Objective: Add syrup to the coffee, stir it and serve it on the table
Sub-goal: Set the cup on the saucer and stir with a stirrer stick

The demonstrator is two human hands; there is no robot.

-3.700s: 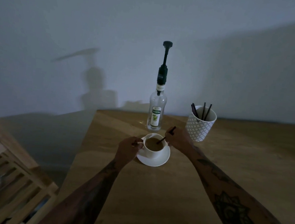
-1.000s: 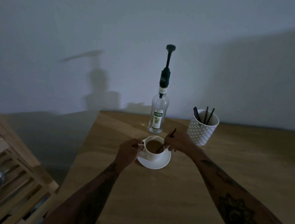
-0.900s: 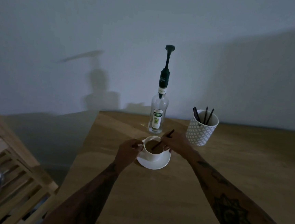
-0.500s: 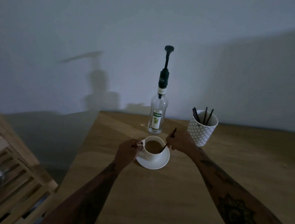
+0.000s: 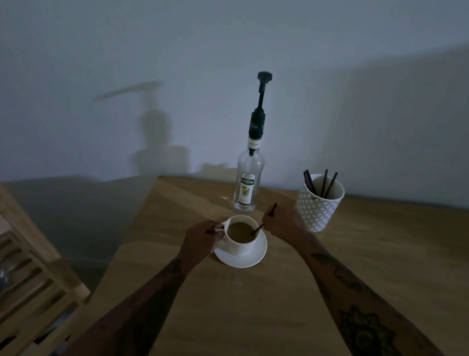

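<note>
A white cup (image 5: pixel 241 246) of light brown coffee stands on a white saucer (image 5: pixel 251 260) on the wooden table (image 5: pixel 244 306). My left hand (image 5: pixel 201 240) pinches the cup's handle on its left side. My right hand (image 5: pixel 280 223) holds a thin dark stir stick (image 5: pixel 257 231) whose lower end dips into the coffee at the cup's right edge. Behind the cup stands a clear syrup bottle (image 5: pixel 248 186) with a tall black pump.
A white patterned holder (image 5: pixel 318 208) with several dark stir sticks stands right of the bottle, close behind my right hand. A wooden slatted rack (image 5: pixel 13 266) with a dark plate sits low at the left. A wall rises just behind the table.
The stir stick has swung around inside the cup, from leaning across the coffee to its right edge. My left hand has stayed on the handle; cup and saucer have not shifted.
</note>
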